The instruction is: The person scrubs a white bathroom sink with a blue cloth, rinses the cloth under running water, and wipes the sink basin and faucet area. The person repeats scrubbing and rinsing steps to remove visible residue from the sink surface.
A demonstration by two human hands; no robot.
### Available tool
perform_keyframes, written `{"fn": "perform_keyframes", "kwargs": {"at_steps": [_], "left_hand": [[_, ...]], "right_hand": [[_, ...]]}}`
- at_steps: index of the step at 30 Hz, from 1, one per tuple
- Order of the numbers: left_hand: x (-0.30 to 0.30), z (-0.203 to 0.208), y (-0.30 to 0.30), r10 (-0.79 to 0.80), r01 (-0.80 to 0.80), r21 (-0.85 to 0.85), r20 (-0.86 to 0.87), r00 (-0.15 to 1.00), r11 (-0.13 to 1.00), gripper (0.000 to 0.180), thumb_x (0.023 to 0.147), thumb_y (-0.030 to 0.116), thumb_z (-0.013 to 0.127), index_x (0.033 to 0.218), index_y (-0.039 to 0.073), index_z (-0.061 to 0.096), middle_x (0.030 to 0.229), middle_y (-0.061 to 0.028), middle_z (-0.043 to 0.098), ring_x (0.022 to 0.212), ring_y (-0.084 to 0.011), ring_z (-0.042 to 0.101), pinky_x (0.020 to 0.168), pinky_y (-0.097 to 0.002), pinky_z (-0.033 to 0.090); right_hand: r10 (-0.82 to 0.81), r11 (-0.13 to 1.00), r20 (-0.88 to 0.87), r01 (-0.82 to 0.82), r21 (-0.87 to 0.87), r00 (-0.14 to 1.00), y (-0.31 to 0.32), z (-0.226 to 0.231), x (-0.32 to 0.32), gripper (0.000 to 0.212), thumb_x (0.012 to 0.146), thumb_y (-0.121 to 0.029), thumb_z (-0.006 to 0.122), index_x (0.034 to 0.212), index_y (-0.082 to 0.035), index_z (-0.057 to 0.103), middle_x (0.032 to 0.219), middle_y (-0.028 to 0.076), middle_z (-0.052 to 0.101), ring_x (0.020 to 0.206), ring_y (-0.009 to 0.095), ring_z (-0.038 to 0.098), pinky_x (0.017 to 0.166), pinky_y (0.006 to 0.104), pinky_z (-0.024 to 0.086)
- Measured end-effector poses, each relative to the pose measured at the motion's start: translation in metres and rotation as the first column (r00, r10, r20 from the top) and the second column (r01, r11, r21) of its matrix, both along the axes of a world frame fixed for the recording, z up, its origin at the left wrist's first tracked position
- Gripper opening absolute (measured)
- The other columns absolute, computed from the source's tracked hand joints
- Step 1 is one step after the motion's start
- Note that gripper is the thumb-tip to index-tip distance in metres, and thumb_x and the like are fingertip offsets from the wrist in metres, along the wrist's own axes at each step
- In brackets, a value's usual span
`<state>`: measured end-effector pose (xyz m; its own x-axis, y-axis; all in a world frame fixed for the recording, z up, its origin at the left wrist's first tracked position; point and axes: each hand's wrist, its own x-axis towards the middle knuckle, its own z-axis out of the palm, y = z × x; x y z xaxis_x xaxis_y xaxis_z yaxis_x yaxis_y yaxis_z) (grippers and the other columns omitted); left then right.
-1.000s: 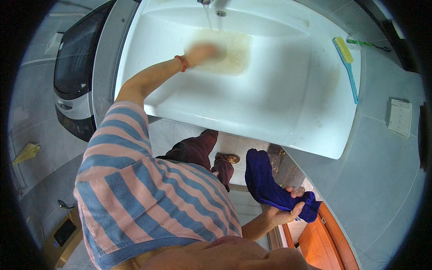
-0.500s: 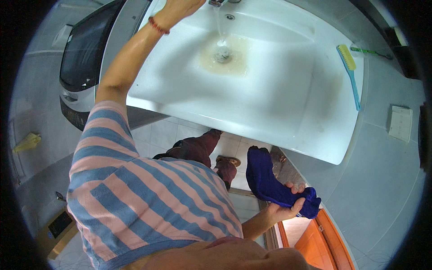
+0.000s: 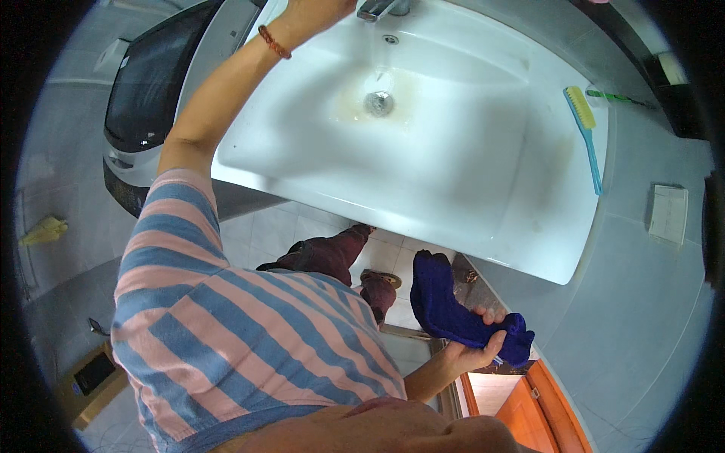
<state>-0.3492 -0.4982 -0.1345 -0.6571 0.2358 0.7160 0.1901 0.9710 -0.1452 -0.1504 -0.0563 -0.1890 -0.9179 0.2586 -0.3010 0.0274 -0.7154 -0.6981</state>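
My right hand (image 3: 483, 343) is closed around dark blue socks (image 3: 445, 302), which hang in front of the sink's near edge at the right. Its fingers and thumb wrap the socks near their cuff end. At the top edge of the head view, my left hand (image 3: 321, 11) is beside the metal faucet (image 3: 375, 9); its fingers are cut off from view. Below the faucet, the white sink (image 3: 445, 174) shows a little water around its drain (image 3: 378, 103). Only a faint trace of a stream shows above the drain.
A blue brush with yellow bristles (image 3: 590, 140) lies along the sink's right rim, beside a green-handled toothbrush (image 3: 619, 97). At the left stands a grey machine with a dark lid (image 3: 155, 83). An orange door (image 3: 540, 411) is at the lower right.
The stream from the faucet has thinned to a faint trace and the pool around the drain has shrunk. My left hand has shifted slightly right; my right hand still grips the socks.
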Motion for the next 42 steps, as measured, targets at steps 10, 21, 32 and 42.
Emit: {"fn": "perform_keyframes", "kwargs": {"at_steps": [10, 21, 32, 42], "left_hand": [[0.007, -0.023, 0.001, 0.017, -0.048, 0.166, 0.182, 0.983, 0.985, 0.049, 0.078, 0.008, 0.054, 0.125, 0.004, 0.042, 0.125, -0.0168, 0.044, 0.117, -0.0314, 0.042, 0.096, -0.0378, 0.036], [0.009, -0.051, -0.006, 0.013, -0.025, 0.199, 0.060, 0.998, 0.980, 0.039, 0.078, -0.005, 0.050, 0.116, 0.004, 0.052, 0.114, -0.0164, 0.053, 0.104, -0.0323, 0.053, 0.087, -0.0365, 0.046], [0.008, -0.055, -0.011, -0.010, 0.006, 0.163, 0.022, 1.000, 0.987, 0.038, 0.077, -0.005, 0.052, 0.112, 0.006, 0.055, 0.113, -0.0150, 0.055, 0.103, -0.0307, 0.054, 0.087, -0.0351, 0.047], [-0.009, -0.041, -0.017, -0.096, 0.100, 0.227, -0.028, 0.995, 0.969, 0.024, 0.072, 0.000, 0.062, 0.095, 0.008, 0.060, 0.094, -0.0096, 0.060, 0.085, -0.0272, 0.059, 0.071, -0.0333, 0.049]], "right_hand": [[0.043, 0.999, -0.027, -0.044, -0.022, 0.999, 0.001, 0.004, -0.001, 0.029, 0.081, -0.012, 0.056, 0.105, -0.002, 0.043, 0.086, 0.007, 0.046, 0.079, 0.018, 0.049, 0.081, 0.0375, 0.047], [0.045, 0.998, -0.008, -0.045, -0.037, 0.999, -0.002, 0.007, -0.002, 0.035, 0.076, -0.010, 0.063, 0.106, -0.004, 0.046, 0.087, 0.006, 0.047, 0.077, 0.018, 0.051, 0.079, 0.0386, 0.047], [0.059, 0.994, -0.024, -0.061, -0.095, 0.998, -0.005, 0.008, -0.003, 0.034, 0.076, -0.009, 0.062, 0.105, -0.003, 0.044, 0.087, 0.006, 0.046, 0.077, 0.018, 0.050, 0.080, 0.0384, 0.046], [0.084, 0.992, -0.076, -0.091, -0.085, 0.994, -0.005, 0.005, -0.003, 0.027, 0.081, -0.010, 0.057, 0.105, -0.004, 0.044, 0.087, 0.007, 0.046, 0.079, 0.018, 0.051, 0.081, 0.0389, 0.048]]}}
